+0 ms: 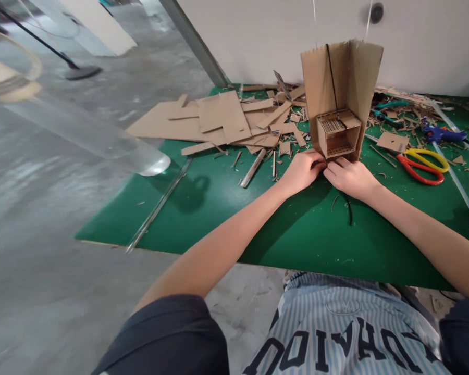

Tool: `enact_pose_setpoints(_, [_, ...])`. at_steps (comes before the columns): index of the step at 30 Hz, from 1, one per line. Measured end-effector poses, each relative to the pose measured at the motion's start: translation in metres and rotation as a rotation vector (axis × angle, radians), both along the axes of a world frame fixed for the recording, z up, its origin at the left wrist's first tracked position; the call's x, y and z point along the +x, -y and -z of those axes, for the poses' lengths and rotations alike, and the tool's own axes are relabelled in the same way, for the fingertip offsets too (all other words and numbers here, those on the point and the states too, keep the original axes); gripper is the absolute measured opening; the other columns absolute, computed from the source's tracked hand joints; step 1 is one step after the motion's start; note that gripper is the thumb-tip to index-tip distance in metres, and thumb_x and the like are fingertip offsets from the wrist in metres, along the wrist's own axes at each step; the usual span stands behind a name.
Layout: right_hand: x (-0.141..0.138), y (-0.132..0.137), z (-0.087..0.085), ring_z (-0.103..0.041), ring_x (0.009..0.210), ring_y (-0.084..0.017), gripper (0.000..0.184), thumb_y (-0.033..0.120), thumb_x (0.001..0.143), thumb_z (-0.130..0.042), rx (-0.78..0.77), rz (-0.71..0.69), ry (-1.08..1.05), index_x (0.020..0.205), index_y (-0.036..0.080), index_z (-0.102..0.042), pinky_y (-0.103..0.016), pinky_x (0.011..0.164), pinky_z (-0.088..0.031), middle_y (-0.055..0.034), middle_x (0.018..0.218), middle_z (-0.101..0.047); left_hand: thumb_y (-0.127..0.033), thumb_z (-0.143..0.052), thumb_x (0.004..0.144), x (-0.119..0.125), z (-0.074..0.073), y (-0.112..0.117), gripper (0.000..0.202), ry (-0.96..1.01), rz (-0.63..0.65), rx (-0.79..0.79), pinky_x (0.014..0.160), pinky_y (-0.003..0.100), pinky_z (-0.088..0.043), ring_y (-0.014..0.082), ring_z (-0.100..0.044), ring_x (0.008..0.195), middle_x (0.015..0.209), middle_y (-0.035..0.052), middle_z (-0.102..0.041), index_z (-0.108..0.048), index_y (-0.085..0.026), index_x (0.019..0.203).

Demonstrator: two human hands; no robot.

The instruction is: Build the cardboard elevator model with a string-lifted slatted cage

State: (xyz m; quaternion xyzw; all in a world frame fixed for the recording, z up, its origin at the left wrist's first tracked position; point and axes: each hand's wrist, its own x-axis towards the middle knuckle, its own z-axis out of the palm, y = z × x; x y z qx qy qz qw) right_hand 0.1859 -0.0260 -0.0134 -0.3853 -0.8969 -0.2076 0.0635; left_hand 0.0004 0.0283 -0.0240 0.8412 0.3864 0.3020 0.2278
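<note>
A tall cardboard corner piece stands upright on the green tabletop, with a small open-fronted cardboard box inside its fold. A black cord drops from the top of the backing to the box's slatted top. Close against the foot of this model, my left hand is closed, its fingertips pinched; what lies in them is mostly hidden. My right hand meets it there, fingers also pinched at the lower black cord, whose loose tail shows on the table below that hand.
Cardboard sheets and scraps lie heaped to the left and behind. Red-and-yellow-handled scissors, a blue glue gun and clear rods are on the right. Another clear rod crosses the left side. A white wall rises behind.
</note>
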Motion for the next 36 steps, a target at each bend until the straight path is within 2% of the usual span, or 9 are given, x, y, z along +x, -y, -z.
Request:
enact_pose_setpoints(7, [0.000, 0.001, 0.000, -0.055, 0.087, -0.020, 0.039, 0.009, 0.103, -0.034, 0.003, 0.006, -0.023, 0.103, 0.013, -0.072, -0.033, 0.059, -0.023, -0.0120, 0.093, -0.070, -0.009, -0.063, 0.091, 0.000, 0.003, 0.001, 0.013, 0.010, -0.013, 0.001, 0.085, 0.033, -0.054, 0.0190, -0.067, 0.088, 0.090, 0.0055, -0.069, -0.070, -0.016, 0.082])
enact_pose_setpoints(16, [0.000, 0.002, -0.004, -0.057, 0.085, -0.020, 0.045, 0.010, 0.105, -0.028, 0.009, 0.049, -0.016, 0.100, 0.013, -0.073, -0.034, 0.060, -0.023, -0.0117, 0.093, -0.070, -0.009, -0.060, 0.092, 0.003, 0.004, 0.005, 0.014, 0.000, 0.005, 0.028, 0.093, 0.037, -0.055, 0.0218, -0.067, 0.097, 0.095, 0.0085, -0.070, -0.072, -0.015, 0.087])
enact_pose_setpoints(21, [0.002, 0.001, -0.001, -0.058, 0.086, -0.020, 0.042, 0.013, 0.105, -0.031, 0.045, 0.045, -0.031, 0.097, 0.014, -0.072, -0.034, 0.060, -0.023, -0.0101, 0.091, -0.071, -0.009, -0.060, 0.092, 0.001, -0.001, 0.007, 0.013, -0.020, -0.017, -0.004, 0.095, 0.039, -0.056, 0.0217, -0.069, 0.097, 0.098, 0.0086, -0.071, -0.073, -0.014, 0.090])
enact_pose_setpoints(24, [0.004, -0.001, 0.001, -0.059, 0.086, -0.019, 0.038, 0.017, 0.105, -0.036, 0.053, 0.044, -0.095, 0.094, 0.014, -0.072, -0.033, 0.061, -0.025, -0.0093, 0.090, -0.071, -0.009, -0.061, 0.091, -0.007, -0.006, 0.007, 0.013, -0.063, 0.030, -0.004, 0.094, 0.036, -0.057, 0.0195, -0.069, 0.096, 0.104, 0.0086, -0.070, -0.072, -0.014, 0.097])
enact_pose_setpoints(27, [0.007, -0.002, 0.003, -0.060, 0.086, -0.019, 0.033, 0.023, 0.104, -0.042, 0.028, 0.061, -0.177, 0.093, 0.015, -0.072, -0.032, 0.062, -0.029, -0.0091, 0.092, -0.072, -0.006, -0.059, 0.089, -0.015, -0.009, 0.006, 0.024, -0.162, 0.105, 0.074, 0.089, 0.033, -0.058, 0.0192, -0.068, 0.100, 0.115, 0.0102, -0.067, -0.069, -0.014, 0.110])
enact_pose_setpoints(30, [0.009, -0.002, 0.005, -0.062, 0.089, -0.020, 0.026, 0.024, 0.100, -0.048, -0.007, 0.091, -0.253, 0.092, 0.016, -0.072, -0.032, 0.064, -0.034, -0.0089, 0.093, -0.073, -0.011, -0.060, 0.091, -0.018, -0.007, 0.005, 0.025, -0.293, 0.074, 0.186, 0.089, 0.034, -0.058, 0.0233, -0.068, 0.108, 0.122, 0.0114, -0.066, -0.069, -0.014, 0.115])
enact_pose_setpoints(36, [0.009, 0.004, 0.010, -0.067, 0.101, -0.026, 0.022, 0.021, 0.090, -0.055, -0.115, 0.162, -0.452, 0.101, 0.015, -0.074, -0.035, 0.076, -0.050, -0.0102, 0.103, -0.075, -0.021, -0.057, 0.100, -0.014, -0.001, 0.003, 0.019, -0.451, 0.105, 0.475, 0.088, 0.035, -0.055, 0.0230, -0.069, 0.106, 0.113, 0.0063, -0.074, -0.074, -0.019, 0.109])
